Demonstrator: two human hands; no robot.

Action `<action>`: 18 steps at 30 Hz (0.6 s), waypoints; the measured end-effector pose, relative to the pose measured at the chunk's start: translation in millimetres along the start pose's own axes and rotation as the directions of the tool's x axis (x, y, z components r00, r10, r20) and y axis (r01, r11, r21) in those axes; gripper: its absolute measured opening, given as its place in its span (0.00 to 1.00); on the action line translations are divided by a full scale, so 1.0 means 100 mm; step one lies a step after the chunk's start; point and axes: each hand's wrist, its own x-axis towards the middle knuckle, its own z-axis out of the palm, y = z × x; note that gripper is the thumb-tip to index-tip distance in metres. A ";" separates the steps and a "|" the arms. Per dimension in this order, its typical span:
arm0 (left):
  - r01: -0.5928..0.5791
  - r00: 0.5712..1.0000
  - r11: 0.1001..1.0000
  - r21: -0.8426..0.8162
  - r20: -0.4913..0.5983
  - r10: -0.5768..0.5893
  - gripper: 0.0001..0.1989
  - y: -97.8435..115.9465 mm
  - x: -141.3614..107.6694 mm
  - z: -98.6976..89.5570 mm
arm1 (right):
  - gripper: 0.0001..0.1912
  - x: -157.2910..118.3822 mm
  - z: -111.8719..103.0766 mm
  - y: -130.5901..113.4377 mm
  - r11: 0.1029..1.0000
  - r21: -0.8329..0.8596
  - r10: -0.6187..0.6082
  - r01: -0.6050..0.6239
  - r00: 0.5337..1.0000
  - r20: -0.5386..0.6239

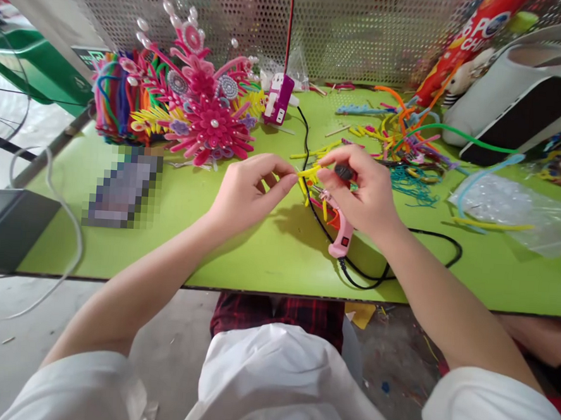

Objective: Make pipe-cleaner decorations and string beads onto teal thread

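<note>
Pinches the left end of a yellow strip (307, 172) with left hand (257, 193) fingers, above the desk (258, 262), just off centre towards one o'clock. Curls the right hand (367, 183) by its other end; cannot tell whether pinching too. Reads "PO" and "CHI" on a red tube (466, 42) at two o'clock. Shows a clear plastic bag (499, 201) at three, with contents too blurred to name.

The person wears a loose white shirt (274, 381) with wide, short sleeves (80, 384) and dark red-and-black plaid bottoms (236, 312); left hand (250, 192) and right hand (375, 189) are bare.
</note>
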 end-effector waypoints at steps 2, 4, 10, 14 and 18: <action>0.002 0.999 1.000 0.005 -0.037 -0.002 0.04 -0.01 0.01 -0.01 | 0.25 0.00 0.01 0.00 0.980 0.125 0.151 -0.155 0.988 0.039; -0.005 0.998 1.000 0.014 -0.067 0.006 0.04 -0.01 0.01 -0.02 | 0.30 -0.01 0.04 0.00 0.896 0.285 0.315 -0.342 0.939 0.136; -0.026 0.996 0.999 0.022 -0.088 0.028 0.04 0.01 0.00 -0.03 | 0.37 -0.02 0.15 -0.09 0.668 0.398 0.540 -0.629 0.778 0.323; -0.026 0.996 0.999 0.034 -0.082 0.029 0.05 0.00 0.01 -0.02 | 0.38 -0.01 0.17 -0.14 0.673 0.393 0.544 -0.627 0.779 0.312; -0.017 0.997 1.000 0.023 -0.072 0.019 0.07 -0.01 0.00 -0.01 | 0.38 -0.02 0.21 -0.16 0.662 0.409 0.550 -0.627 0.778 0.303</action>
